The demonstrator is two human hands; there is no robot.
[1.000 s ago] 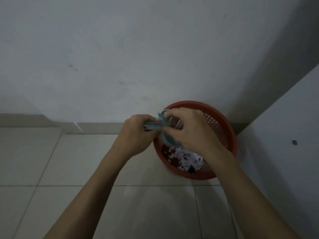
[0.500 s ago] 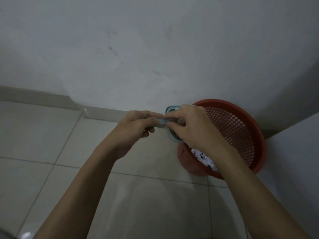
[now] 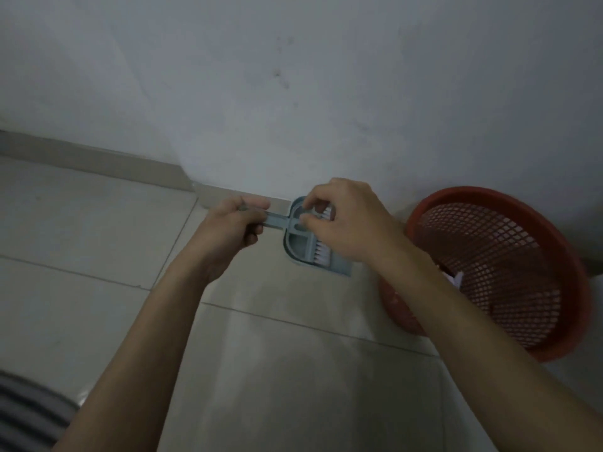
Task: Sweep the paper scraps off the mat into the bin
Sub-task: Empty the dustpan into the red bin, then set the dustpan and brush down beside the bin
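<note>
Two hands grip: left hand (image 3: 228, 228) the dustpan (image 3: 305, 252) handle, right hand (image 3: 346, 223) the brush (image 3: 323, 256) (bin (image 3: 489, 272) beside).

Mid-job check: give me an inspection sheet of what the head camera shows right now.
Surface: pale tiled floor.
Job's things: blue dustpan with white-bristled brush nested in it, held above the floor; red mesh bin to the right, white paper scraps inside.
Clutter: nothing seen.
Hands: left hand grips the dustpan handle; right hand pinches the brush.
Cables: nothing seen.
Surroundings: grey wall, skirting, striped fabric lower left.
</note>
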